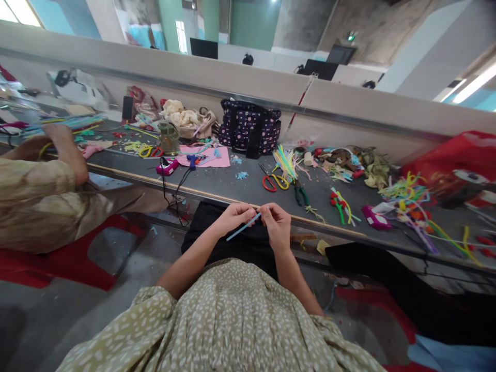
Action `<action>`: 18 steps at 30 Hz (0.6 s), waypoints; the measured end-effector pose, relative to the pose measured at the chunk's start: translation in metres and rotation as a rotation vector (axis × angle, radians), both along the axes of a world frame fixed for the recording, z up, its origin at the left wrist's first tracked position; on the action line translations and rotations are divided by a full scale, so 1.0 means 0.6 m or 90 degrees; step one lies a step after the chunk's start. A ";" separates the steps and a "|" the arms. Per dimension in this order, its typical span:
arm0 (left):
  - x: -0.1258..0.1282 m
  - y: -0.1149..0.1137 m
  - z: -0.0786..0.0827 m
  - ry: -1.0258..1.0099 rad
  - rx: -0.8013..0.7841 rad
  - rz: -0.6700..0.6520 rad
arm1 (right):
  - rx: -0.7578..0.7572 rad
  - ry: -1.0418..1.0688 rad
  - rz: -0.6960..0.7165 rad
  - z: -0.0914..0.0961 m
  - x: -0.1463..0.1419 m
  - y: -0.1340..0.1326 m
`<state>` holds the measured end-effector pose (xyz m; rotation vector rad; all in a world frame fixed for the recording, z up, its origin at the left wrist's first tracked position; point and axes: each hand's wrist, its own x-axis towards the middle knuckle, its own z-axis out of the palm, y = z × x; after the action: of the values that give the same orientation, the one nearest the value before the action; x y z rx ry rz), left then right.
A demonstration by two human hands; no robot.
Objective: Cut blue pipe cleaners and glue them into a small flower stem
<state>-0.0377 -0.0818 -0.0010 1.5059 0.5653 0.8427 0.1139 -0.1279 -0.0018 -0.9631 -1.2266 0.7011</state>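
A short, light blue pipe cleaner (238,232) slants between my two hands, over my lap at the table's front edge. My left hand (235,218) is closed, its thumb and fingers pinching the stem along its middle. At the stem's upper right end, the fingertips of my right hand (276,225) are pressed together on it. The lower left end sticks out free below my left hand. Beyond my hands on the table lie scissors (274,182) with red and yellow handles, green-handled pliers (301,194) and small light blue clippings (241,175).
Bundled pipe cleaners (287,164) lie past the scissors. A dark patterned bag (250,124) stands against the partition. On the left are a blue glue gun (192,161), a pink sheet (219,159) and a glass jar (169,138). Co-workers sit on both sides; one's arm (70,150) rests at left.
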 end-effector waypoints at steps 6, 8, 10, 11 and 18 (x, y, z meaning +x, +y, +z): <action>0.007 -0.007 0.009 -0.026 -0.011 -0.014 | -0.013 -0.022 0.011 0.001 -0.008 0.002; 0.008 -0.008 0.011 -0.030 -0.013 -0.005 | -0.008 -0.032 0.002 -0.001 -0.007 0.003; 0.009 -0.008 0.009 -0.033 -0.013 0.001 | -0.006 -0.047 -0.005 -0.004 -0.005 0.005; 0.009 -0.008 0.008 -0.036 -0.012 0.003 | -0.010 -0.054 -0.009 -0.005 -0.005 0.005; 0.008 -0.005 0.001 -0.026 -0.030 0.006 | -0.035 -0.035 -0.021 -0.004 -0.005 0.003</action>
<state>-0.0330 -0.0847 -0.0003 1.4418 0.5587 0.8603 0.1109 -0.1261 -0.0044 -1.0525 -1.2419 0.6890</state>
